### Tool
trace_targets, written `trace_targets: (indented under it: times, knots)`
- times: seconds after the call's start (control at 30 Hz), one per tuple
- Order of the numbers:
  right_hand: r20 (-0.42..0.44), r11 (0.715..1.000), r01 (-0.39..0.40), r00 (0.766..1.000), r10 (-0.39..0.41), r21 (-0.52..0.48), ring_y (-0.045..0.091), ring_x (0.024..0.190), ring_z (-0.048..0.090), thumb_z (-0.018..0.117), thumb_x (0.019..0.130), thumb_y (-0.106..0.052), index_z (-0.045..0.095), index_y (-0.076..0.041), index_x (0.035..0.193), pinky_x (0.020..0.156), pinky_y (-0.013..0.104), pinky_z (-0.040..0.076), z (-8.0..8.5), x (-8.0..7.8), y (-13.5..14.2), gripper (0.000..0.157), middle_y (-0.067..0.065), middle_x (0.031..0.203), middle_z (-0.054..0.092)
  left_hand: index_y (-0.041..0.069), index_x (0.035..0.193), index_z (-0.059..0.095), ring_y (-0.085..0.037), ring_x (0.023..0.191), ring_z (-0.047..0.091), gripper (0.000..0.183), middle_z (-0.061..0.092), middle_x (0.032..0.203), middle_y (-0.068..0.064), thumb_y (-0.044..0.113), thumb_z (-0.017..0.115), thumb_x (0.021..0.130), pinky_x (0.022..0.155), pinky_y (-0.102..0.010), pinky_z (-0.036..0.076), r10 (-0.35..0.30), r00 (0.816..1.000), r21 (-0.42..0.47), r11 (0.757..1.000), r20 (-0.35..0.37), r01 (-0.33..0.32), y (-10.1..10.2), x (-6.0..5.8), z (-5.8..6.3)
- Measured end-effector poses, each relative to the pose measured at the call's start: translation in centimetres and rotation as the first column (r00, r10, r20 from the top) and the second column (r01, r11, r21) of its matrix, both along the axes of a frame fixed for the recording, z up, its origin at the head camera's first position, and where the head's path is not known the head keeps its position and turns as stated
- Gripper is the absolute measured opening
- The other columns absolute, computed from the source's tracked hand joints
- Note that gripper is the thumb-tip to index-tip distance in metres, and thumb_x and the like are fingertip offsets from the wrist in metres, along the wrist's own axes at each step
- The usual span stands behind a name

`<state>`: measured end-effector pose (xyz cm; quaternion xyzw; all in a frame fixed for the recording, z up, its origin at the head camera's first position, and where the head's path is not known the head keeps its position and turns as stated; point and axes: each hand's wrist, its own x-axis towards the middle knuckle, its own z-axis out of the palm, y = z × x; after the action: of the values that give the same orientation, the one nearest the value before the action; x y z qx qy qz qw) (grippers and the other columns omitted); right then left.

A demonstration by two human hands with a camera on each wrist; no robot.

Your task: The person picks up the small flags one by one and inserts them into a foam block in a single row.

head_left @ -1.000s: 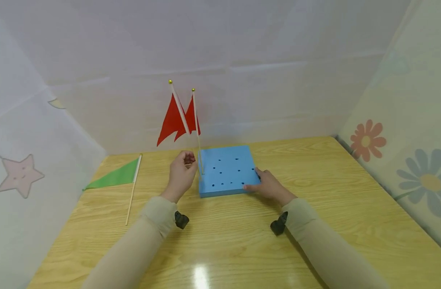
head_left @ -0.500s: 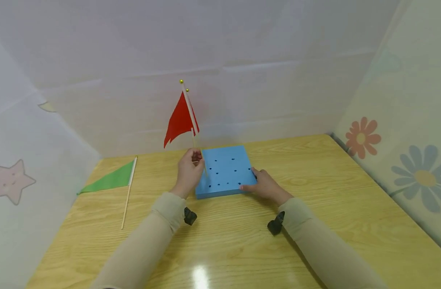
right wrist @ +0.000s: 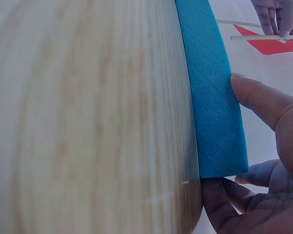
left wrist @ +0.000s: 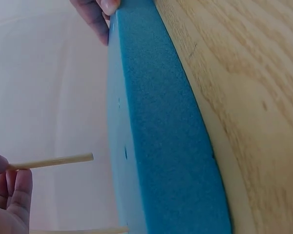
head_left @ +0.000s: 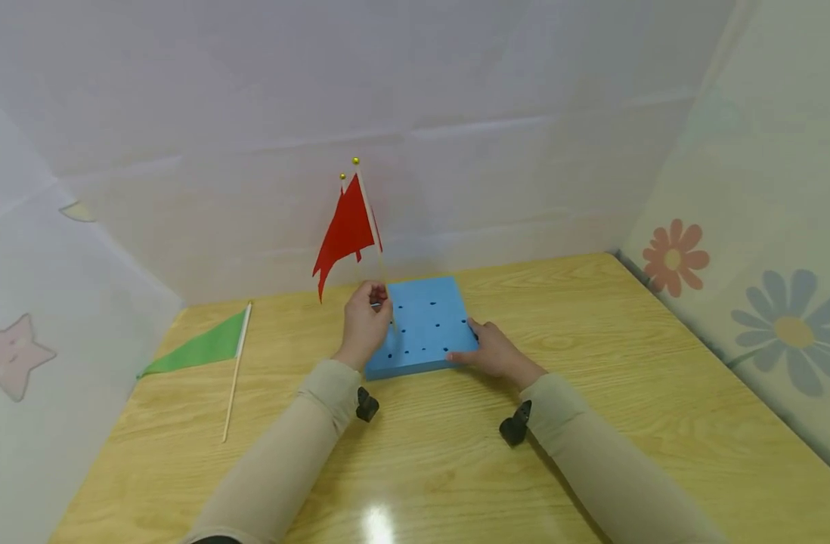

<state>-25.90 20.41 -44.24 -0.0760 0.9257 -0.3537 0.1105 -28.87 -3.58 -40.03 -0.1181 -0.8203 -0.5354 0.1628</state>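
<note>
Green flag flat on table, far left. Left hand pinches red flag's stick, tip just above blue foam block. Right hand grips block's right edge.

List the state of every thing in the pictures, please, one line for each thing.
Left hand: pinches a red flag's stick.
Held red flag: upright, stick tip above the foam, not inserted.
Second red flag: stands in the foam, mostly hidden.
Blue foam block: flat on the table, steadied.
Right hand: grips the block's edge.
Green flag: lies on the table.
</note>
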Motion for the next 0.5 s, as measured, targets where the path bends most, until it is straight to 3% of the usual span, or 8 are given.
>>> trace_targets:
  times: [0.5]
  knots:
    - [0.007,0.999,0.032,0.999,-0.032,0.003,0.049,0.142,0.037,0.075,0.096,-0.037,0.020,0.010,0.159,0.116,0.057,0.032,0.10,0.15,-0.42,0.096,0.038,0.152,0.033,-0.004,0.107,0.060,-0.033,0.100,0.062,0.010,0.062,0.102,-0.016,-0.005,0.062,0.098,0.090,-0.043,0.056,0.004,0.999,-0.025,1.000,0.033,-0.004,0.93,-0.95,-0.77]
